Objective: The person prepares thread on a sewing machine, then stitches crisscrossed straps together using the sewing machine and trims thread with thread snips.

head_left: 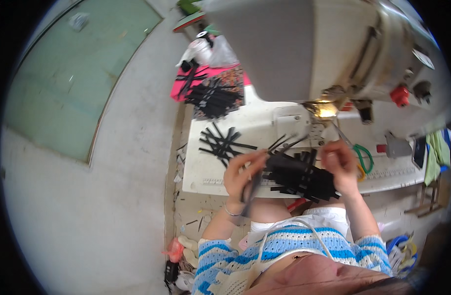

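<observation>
My left hand (241, 174), a little blurred, is closed on a dark fabric strip (251, 192) that hangs down past the wrist. To its right a pile of short black strips (301, 178) lies at the table's near edge. My right hand (339, 164) is beside that pile with its fingers curled in; what they pinch, if anything, is hidden. Above both hands stands a sewing machine (284, 49), its lamp lit over the needle area. Scissors (365, 158) with green and yellow handles lie just right of my right hand.
Loose black strips (223, 143) are scattered on the white table (257, 115). More strips (213, 100) lie on a patterned cloth at the back left, near a white thread cone (201, 50). A phone (419, 151) and a green cloth (436, 156) are at the right edge.
</observation>
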`<state>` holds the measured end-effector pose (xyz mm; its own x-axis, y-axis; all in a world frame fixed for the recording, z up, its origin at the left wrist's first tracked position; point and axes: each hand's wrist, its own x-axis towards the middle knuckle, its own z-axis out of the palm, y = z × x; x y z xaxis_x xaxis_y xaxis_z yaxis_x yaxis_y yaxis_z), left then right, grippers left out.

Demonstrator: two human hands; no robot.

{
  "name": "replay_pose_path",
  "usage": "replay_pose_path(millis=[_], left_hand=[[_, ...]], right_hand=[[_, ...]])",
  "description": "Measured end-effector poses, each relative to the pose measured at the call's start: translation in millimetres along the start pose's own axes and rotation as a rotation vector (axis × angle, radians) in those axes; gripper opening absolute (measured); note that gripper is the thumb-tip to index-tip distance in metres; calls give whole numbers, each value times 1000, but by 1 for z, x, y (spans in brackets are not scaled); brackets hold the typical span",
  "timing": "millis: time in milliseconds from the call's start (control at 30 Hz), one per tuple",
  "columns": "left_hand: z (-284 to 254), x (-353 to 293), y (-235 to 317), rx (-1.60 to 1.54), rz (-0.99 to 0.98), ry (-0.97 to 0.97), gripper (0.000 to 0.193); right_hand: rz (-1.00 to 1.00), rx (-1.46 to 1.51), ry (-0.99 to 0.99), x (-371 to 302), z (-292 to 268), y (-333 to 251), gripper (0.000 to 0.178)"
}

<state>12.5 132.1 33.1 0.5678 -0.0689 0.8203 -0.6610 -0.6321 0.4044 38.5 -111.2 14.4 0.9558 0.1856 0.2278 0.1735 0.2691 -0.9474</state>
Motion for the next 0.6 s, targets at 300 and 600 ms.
replay_pose_path(millis=[300, 600], left_hand=[[-49, -82, -128, 191, -858, 65, 69], [29, -44, -6, 171, -419, -240, 42]], right_hand=[[-58, 1, 168, -8, -22, 12, 26], [242, -157, 240, -4, -30, 31, 19]])
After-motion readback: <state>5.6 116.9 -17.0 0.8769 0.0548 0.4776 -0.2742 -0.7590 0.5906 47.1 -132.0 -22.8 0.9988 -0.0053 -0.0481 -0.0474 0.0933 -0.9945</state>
